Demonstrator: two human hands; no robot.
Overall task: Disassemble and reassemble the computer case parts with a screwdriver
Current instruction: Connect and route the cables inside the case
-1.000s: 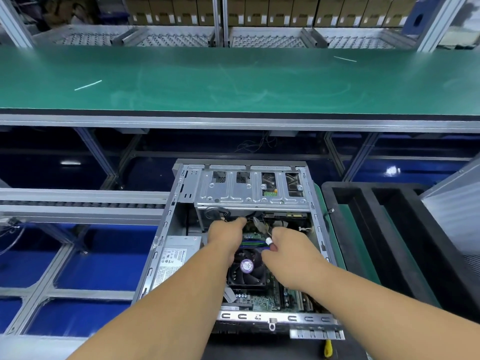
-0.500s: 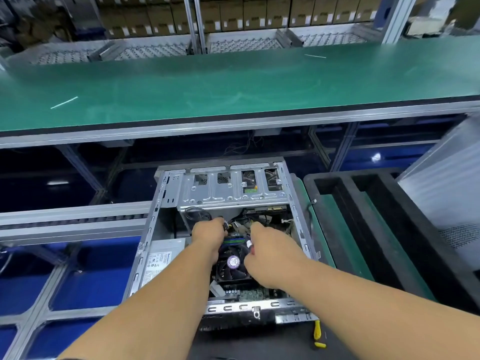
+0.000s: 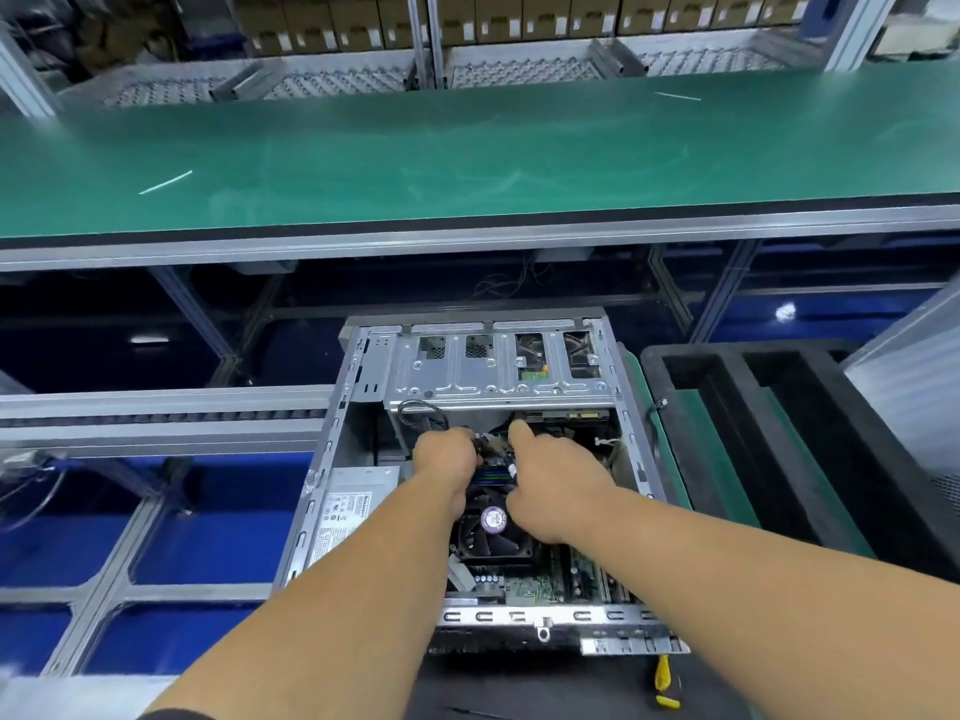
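The open computer case [image 3: 332, 459] lies on its side in front of me, drive cage [image 3: 498, 376] at the far end. Inside are the CPU fan [image 3: 493, 527] with a purple sticker, the power supply [image 3: 353, 506] on the left and the motherboard [image 3: 535, 584]. My left hand [image 3: 447, 465] reaches in under the cage, fingers curled round dark cables [image 3: 483, 443]. My right hand [image 3: 558, 485] is beside it, index finger stretched forward, the other fingers pinching a small white-tipped connector [image 3: 512, 470]. What lies under both hands is hidden.
A yellow-handled tool [image 3: 664, 680] lies on the dark mat by the case's near right corner. A black foam tray [image 3: 779, 433] stands to the right, with a grey panel [image 3: 914, 366] beyond it. A green bench [image 3: 467, 158] runs across behind; a roller rail [image 3: 156, 413] is left.
Both hands have moved slightly deeper toward the drive cage and closer together. My right index finger now points forward. The case has not moved.
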